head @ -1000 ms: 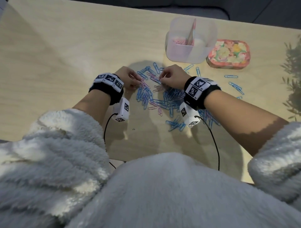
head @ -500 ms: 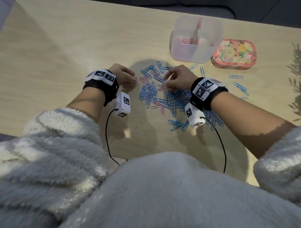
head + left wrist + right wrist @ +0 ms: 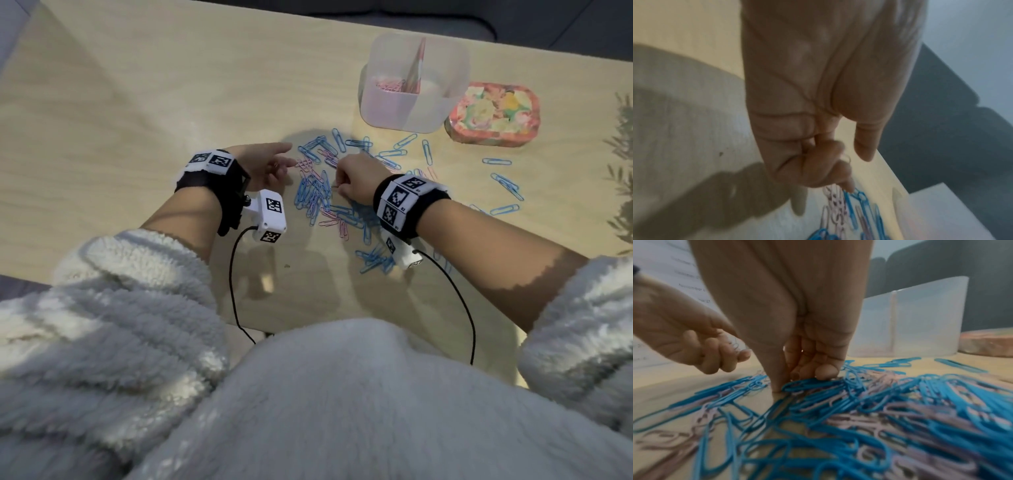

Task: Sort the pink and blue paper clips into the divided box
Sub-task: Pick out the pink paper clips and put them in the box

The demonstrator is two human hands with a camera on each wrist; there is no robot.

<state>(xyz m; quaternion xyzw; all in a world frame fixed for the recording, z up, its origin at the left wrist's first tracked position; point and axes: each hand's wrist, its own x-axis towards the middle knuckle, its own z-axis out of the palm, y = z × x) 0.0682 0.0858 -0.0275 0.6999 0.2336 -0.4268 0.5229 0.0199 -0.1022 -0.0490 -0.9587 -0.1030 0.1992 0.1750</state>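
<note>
A mixed pile of blue and pink paper clips (image 3: 329, 202) lies mid-table, seen close in the right wrist view (image 3: 859, 410). My left hand (image 3: 284, 162) sits at the pile's left edge. Its fingers curl round a few pink clips, and the index finger points toward the pile; one fingertip (image 3: 849, 188) touches the clips. My right hand (image 3: 339, 181) is down in the pile, thumb tip (image 3: 777, 388) on the table, fingers curled and pinching a clip whose colour I cannot tell. The translucent divided box (image 3: 414, 113) stands behind, with pink clips (image 3: 390, 85) in its left compartment.
A floral tin (image 3: 493, 113) sits right of the box. Loose blue clips (image 3: 507, 186) are scattered to the right. Black cables run from both wrist cameras to the table's near edge. The table's far edge lies just behind the box.
My right hand has dropped from holding a pale clip up and now pinches in the pile. My left hand has shifted slightly toward the pile, index stretched out.
</note>
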